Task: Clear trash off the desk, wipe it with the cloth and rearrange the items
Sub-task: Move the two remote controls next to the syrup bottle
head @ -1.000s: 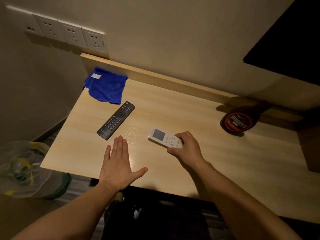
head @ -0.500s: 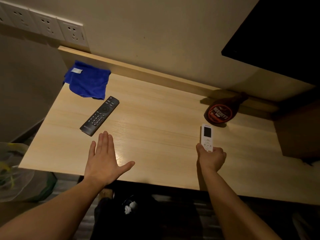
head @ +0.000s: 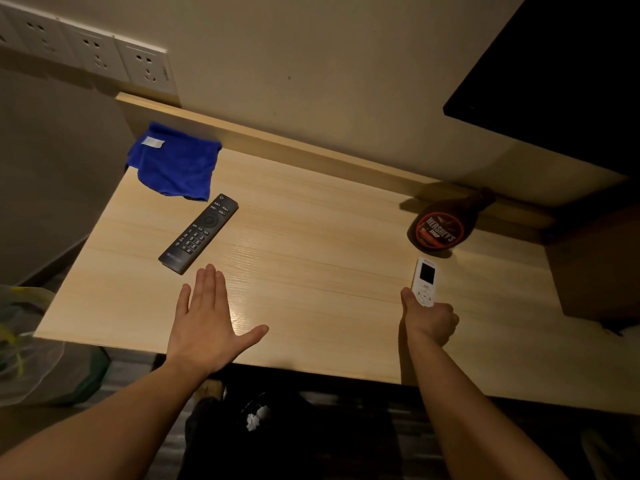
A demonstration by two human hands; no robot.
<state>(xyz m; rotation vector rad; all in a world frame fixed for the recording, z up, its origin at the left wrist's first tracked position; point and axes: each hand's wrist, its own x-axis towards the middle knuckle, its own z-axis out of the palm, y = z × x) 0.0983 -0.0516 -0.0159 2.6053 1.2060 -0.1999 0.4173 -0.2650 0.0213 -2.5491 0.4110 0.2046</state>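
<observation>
Head view: the left hand (head: pixel 207 320) is spread flat, palm down, at the tabletop's (head: pixel 311 237) front edge, fingers straight, thumb splayed, its grip wide and holding nothing. The right hand (head: pixel 431 318), forearm extended, closes its grip round the lower end of the white remote (head: pixel 425 280), just before the syrup bottle (head: pixel 440 228). The black remote (head: pixel 199 233) lies just beyond the left fingertips. The blue cloth (head: pixel 175 161) sits at the far-left corner.

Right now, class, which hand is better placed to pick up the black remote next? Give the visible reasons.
Left. The left hand is open, empty, just short of the black remote. The right hand is far across the desk, gripping the white remote near the syrup bottle.
</observation>
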